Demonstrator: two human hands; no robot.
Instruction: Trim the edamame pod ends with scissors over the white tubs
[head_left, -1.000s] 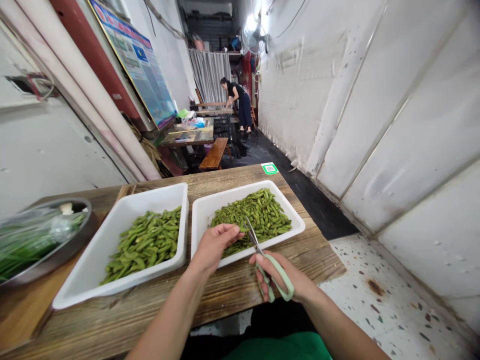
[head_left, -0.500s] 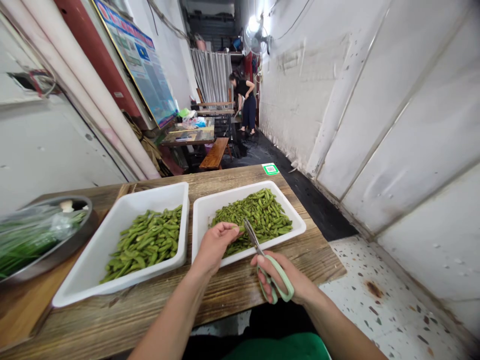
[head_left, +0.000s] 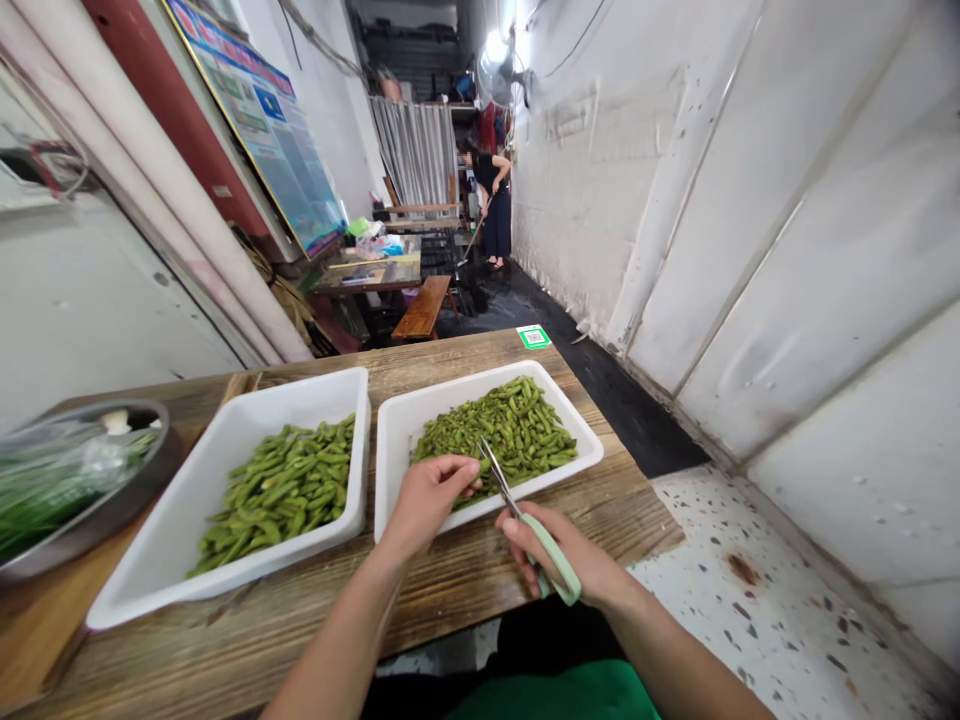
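My left hand pinches a green edamame pod over the near edge of the right white tray. Wrapped in my right hand are scissors with pale green handles. Their slightly parted blades reach up to the pod's end, by my left fingertips. Small trimmed bits and edamame pods lie heaped in the right tray. Whole-looking pods fill part of the left white tray.
A metal bowl with bagged green vegetables stands at the far left on the wooden table. A QR-code card lies at the back corner. Beyond are a bench, another table and a person holding a long-handled tool.
The scissor handles have drawn closer together and the blades have narrowed near the pod. My view has shifted slightly. The person at the back now holds the tool's handle with both hands.
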